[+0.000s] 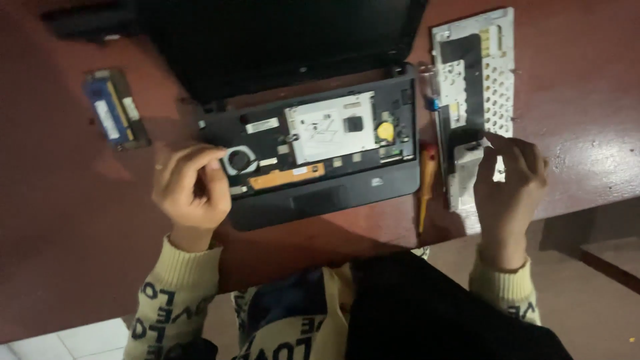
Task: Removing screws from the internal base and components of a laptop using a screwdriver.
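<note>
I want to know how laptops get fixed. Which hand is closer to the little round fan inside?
The left hand. Its fingers touch the opened laptop right beside the round fan. The right hand is off to the side, on the removed keyboard.

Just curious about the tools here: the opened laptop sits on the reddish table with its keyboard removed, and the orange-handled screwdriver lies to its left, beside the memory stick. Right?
Not quite. The screwdriver lies to the right of the laptop, beside the removed keyboard; the head view shows it. The memory stick lies alone on the left.
</note>
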